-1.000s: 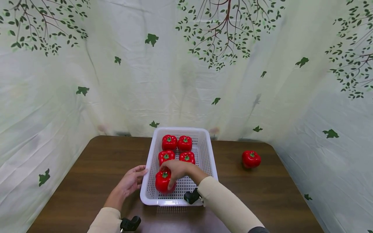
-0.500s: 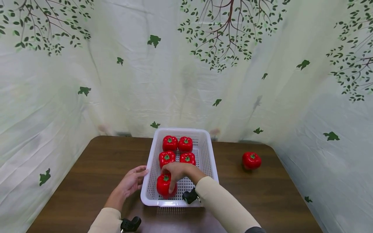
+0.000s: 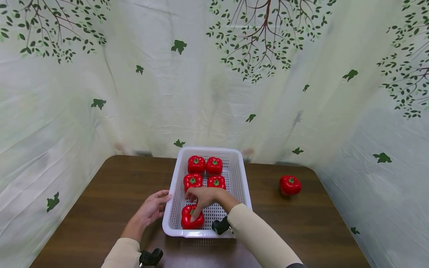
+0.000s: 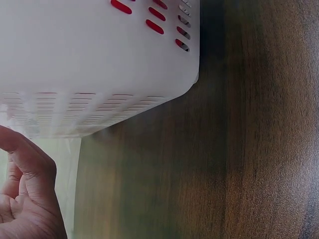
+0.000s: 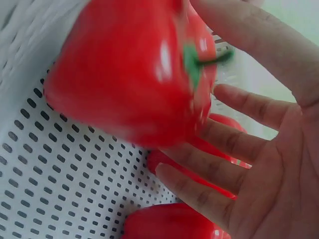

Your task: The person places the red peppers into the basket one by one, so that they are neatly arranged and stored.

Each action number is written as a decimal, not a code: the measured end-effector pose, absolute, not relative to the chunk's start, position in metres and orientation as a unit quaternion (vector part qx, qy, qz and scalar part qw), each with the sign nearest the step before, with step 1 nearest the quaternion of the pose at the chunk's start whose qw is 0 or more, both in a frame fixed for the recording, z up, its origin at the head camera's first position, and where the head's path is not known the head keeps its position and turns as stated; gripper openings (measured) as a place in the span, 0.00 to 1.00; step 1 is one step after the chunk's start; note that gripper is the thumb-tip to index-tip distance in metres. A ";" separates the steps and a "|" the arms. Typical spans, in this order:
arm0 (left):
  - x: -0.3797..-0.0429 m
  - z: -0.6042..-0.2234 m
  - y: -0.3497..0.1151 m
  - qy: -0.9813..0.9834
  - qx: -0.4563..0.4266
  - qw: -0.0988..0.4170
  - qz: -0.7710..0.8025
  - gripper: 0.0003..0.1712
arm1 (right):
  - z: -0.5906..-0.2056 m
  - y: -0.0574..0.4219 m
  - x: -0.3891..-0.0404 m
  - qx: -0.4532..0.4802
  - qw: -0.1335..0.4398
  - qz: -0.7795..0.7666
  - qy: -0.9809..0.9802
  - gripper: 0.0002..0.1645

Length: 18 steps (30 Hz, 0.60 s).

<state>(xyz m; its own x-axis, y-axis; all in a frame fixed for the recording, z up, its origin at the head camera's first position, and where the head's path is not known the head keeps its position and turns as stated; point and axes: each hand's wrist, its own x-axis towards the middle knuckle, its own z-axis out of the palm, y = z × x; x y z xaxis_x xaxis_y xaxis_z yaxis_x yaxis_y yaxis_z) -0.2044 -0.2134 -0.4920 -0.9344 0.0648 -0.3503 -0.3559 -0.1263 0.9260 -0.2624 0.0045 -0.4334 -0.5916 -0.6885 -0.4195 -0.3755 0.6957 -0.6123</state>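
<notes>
A white perforated plastic basket (image 3: pixel 246 186) stands on the table with several red bell peppers inside. My right hand (image 3: pixel 206 196) is inside it, over the nearest bell pepper (image 3: pixel 192 221). Its thumb overlaps that pepper, while the other fingers are spread away from it. Up close in the right wrist view, the pepper (image 5: pixel 129 74) is blurred, with a green stem, and the relaxed fingers (image 5: pixel 234 137) lie beyond it. My left hand (image 3: pixel 152 208) is at the basket's left side, fingertips right at the rim. In the left wrist view, it is beside the outer wall (image 4: pixel 99 50).
Two rows of bell peppers (image 3: pixel 196 164) fill the far left and middle of the basket. Another bell pepper (image 3: pixel 290 185) sits on the brown wooden table (image 3: pixel 278 227) to the right. A leaf-patterned white curtain (image 3: pixel 214 93) hangs behind the table.
The nearest pepper has moved slightly toward me and tipped a little, and a gap has opened between it and my right fingers. The left hand stays at the rim.
</notes>
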 end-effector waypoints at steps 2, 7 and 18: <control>-0.204 -0.492 -0.213 0.647 -0.116 0.139 0.740 0.24 | -0.434 0.008 -0.262 -0.311 0.331 -0.250 0.855 0.44; -0.202 -0.492 -0.212 0.652 -0.117 0.136 0.736 0.26 | -0.433 0.018 -0.264 -0.317 0.329 -0.280 0.845 0.43; -0.202 -0.490 -0.212 0.652 -0.111 0.137 0.738 0.23 | -0.428 0.064 -0.269 -0.304 0.295 -0.367 0.828 0.45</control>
